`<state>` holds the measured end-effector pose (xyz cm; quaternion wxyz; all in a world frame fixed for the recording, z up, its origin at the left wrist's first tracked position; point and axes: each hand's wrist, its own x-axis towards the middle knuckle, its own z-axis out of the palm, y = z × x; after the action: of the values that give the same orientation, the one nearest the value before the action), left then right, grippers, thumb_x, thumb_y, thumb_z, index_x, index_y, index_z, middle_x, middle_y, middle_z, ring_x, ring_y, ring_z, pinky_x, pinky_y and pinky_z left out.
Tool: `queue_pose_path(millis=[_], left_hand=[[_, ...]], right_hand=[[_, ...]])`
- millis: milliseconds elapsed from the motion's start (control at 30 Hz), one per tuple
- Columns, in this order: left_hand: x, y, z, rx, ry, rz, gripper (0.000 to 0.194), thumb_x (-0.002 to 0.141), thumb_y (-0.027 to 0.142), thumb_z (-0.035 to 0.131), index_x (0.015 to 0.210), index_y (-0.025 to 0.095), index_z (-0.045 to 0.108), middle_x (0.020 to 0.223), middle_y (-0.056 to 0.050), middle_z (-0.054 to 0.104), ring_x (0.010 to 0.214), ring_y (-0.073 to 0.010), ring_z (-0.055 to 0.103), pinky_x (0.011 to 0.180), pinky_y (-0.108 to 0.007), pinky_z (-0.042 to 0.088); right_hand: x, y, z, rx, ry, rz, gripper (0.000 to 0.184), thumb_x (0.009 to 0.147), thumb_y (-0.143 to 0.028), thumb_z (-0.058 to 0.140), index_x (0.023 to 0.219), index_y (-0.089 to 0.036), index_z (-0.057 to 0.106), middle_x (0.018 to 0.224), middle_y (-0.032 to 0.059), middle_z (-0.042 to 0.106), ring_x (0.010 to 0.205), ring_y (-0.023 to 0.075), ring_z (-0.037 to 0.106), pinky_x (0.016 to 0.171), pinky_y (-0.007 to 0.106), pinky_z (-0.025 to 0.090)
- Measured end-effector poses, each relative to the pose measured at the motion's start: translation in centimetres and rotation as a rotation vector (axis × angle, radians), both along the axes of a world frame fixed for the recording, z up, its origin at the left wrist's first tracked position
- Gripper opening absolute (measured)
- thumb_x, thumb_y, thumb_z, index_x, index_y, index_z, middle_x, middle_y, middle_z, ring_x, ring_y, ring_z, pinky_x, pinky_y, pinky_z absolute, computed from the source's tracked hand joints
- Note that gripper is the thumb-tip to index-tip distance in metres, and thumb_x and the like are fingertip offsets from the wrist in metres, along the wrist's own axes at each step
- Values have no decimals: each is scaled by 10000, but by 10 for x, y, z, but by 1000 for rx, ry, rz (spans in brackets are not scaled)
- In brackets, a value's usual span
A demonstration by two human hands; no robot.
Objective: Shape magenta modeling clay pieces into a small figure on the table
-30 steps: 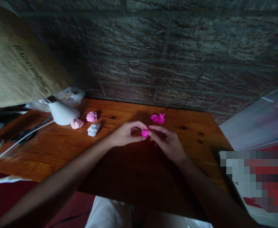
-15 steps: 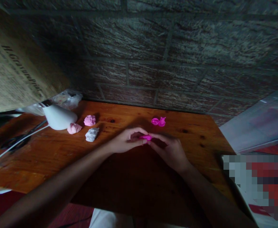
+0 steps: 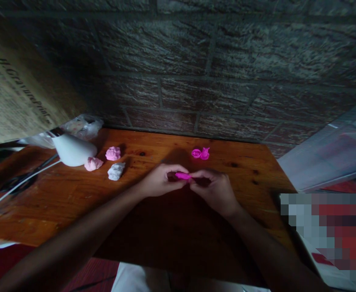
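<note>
Between both hands, above the wooden table (image 3: 59, 202), is a small bright pink piece of modelling clay (image 3: 182, 176). My left hand (image 3: 159, 180) grips it from the left with thumb and fingertips. From the right, my right hand (image 3: 216, 188) pinches its end. Behind the hands lie two bright pink moulded pieces: a round one (image 3: 196, 153) with a raised rim and a small one with pointed tips (image 3: 205, 153). To the left rest a pink clay lump (image 3: 113, 153), a paler pink lump (image 3: 93, 164) and a white lump (image 3: 116, 171).
A white lamp base (image 3: 74, 150) with a cord stands at the left, under a shade printed like newspaper (image 3: 19, 89). Dark scissors (image 3: 19, 182) and a clear plastic bag (image 3: 85, 125) lie near it. A brick wall (image 3: 178, 93) borders the table's back.
The pink clay between my fingers has turned, and more of it shows now. My right fingers have closed in tighter on its end. The whole view has shifted slightly.
</note>
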<state>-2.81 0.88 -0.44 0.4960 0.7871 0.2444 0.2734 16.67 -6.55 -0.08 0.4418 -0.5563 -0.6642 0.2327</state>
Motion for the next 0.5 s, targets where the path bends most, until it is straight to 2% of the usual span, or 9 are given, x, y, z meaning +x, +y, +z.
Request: queue_pose_path(millis=[167,333,500], left_hand=[[2,0,1,-30,-26,-3,182,844,218,698,1000,141,750,959,-86,803,839,-182,751,786,-289,591],[9,2,6,-123,-143,31,180,830,239,744,978,138,745,958,-95,801,829,-177,749,793,-307,600],[2,5,15,-140,-127,44,229,795,297,798,965,150,754,955,-99,807,820,-189,753,771,-323,615]], right_hand=[[0,3,0,-2,43,-27,146,739,-183,692,822,-224,805,737,11,801,636,163,731,638,257,550],[-4,8,2,-28,276,-134,123,708,-302,761,791,-219,798,764,36,811,689,204,756,678,305,583],[10,17,2,-80,454,-232,163,683,-319,756,789,-196,776,757,46,787,653,191,722,680,334,604]])
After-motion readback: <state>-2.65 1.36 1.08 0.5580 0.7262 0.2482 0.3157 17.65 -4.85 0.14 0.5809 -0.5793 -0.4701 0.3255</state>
